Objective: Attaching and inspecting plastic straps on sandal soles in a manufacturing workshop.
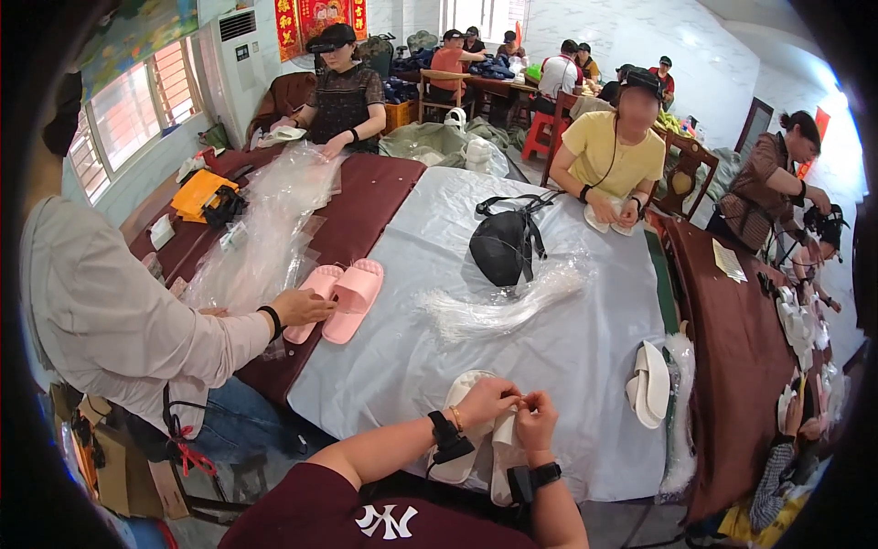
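A pair of white slippers lies at the table's near edge, one slipper under my left forearm and the other slipper under my right hand. My left hand and my right hand meet above the straps, fingertips pinched close together. Whatever thin thing sits between the fingers is too small to make out. Beyond my hands lies a bundle of clear plastic strands. My forearms and hands hide much of both slippers.
A black bag rests mid-table on the grey cover. White slippers lie to the right, beside another clear strand bundle. At left, a co-worker's hand touches pink slippers; clear plastic bags spread behind. A person in yellow works opposite.
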A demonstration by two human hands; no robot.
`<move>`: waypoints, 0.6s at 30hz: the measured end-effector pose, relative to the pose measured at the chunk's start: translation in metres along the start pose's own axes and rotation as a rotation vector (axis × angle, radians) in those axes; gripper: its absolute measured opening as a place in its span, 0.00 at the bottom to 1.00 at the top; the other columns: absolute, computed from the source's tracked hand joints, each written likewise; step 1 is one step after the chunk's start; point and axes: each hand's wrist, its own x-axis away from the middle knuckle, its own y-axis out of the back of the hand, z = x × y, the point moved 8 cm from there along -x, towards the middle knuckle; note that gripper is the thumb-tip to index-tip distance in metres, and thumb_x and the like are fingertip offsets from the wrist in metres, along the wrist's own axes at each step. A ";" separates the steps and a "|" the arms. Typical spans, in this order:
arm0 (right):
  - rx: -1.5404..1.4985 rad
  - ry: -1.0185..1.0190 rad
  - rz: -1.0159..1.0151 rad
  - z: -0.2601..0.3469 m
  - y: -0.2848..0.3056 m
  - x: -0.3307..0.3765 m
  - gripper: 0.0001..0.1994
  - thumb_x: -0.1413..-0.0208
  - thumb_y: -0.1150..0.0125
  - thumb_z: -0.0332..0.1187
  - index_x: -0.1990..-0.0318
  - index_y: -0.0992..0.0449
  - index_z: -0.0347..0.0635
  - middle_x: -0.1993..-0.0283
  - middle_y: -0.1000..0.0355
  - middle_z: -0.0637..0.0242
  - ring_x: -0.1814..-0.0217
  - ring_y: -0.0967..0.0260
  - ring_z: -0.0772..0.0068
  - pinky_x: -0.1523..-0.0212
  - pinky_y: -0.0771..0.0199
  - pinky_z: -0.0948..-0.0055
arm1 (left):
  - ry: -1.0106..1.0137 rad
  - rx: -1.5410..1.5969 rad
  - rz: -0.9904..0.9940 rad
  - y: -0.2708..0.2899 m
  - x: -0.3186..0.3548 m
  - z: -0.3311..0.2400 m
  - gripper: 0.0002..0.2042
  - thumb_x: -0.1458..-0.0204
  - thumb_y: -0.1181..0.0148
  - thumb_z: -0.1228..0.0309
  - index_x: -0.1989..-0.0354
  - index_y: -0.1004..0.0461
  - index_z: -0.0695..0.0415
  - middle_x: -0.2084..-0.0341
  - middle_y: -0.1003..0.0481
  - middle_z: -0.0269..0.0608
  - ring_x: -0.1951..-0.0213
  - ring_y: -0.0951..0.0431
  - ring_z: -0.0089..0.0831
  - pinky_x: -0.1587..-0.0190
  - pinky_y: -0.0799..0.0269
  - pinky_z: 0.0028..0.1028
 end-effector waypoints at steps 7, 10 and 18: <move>-0.014 0.000 0.008 -0.002 0.002 -0.003 0.04 0.52 0.41 0.21 0.70 0.29 0.36 0.76 0.30 0.68 0.75 0.35 0.81 0.73 0.33 0.78 | -0.035 -0.019 0.001 0.002 -0.001 -0.003 0.08 0.52 0.39 0.71 0.67 0.22 0.62 0.74 0.22 0.47 0.70 0.22 0.34 0.66 0.28 0.28; -0.032 -0.022 -0.027 0.003 0.002 -0.006 0.04 0.51 0.39 0.22 0.69 0.29 0.36 0.75 0.29 0.68 0.74 0.33 0.81 0.72 0.32 0.78 | 0.041 0.065 -0.024 0.003 -0.001 -0.002 0.08 0.51 0.39 0.71 0.67 0.22 0.62 0.75 0.23 0.44 0.72 0.23 0.32 0.67 0.29 0.27; -0.034 -0.019 0.032 0.010 -0.002 -0.007 0.04 0.50 0.40 0.22 0.66 0.26 0.35 0.72 0.24 0.64 0.72 0.28 0.79 0.70 0.28 0.78 | 0.054 0.081 -0.085 0.009 -0.001 0.003 0.07 0.50 0.39 0.71 0.66 0.24 0.61 0.69 0.27 0.42 0.70 0.25 0.28 0.66 0.28 0.26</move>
